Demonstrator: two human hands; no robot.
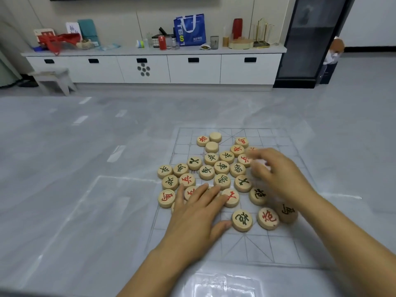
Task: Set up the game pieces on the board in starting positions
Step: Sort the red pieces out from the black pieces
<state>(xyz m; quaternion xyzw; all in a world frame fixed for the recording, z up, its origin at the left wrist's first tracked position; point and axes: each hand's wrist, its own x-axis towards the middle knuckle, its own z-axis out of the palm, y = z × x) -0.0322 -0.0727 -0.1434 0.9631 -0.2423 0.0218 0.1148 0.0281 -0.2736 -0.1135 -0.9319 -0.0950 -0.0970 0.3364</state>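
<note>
a clear board (276,251) printed with thin grid lines lies flat on the grey floor (85,189), its long axis running away from the person, the near edge toward the camera. round wooden pieces (221,167) sit in a loose heap across the middle of the board, most lying face up with red or dark characters turned every which way; two at the far side show blank faces. a few pieces at the left of the heap spill just past the board's left edge.

the left hand (199,213) lies palm down with fingers spread wide over the near-left part of the heap — fingertips touching several pieces, thumb beside a dark-character piece (242,220), holding nothing. the right hand (276,172) hovers over the right side of the heap, fingers curled and blurred; whether it grips a piece, i cannot tell.

a red-character piece (267,218) sits near the right forearm.
</note>
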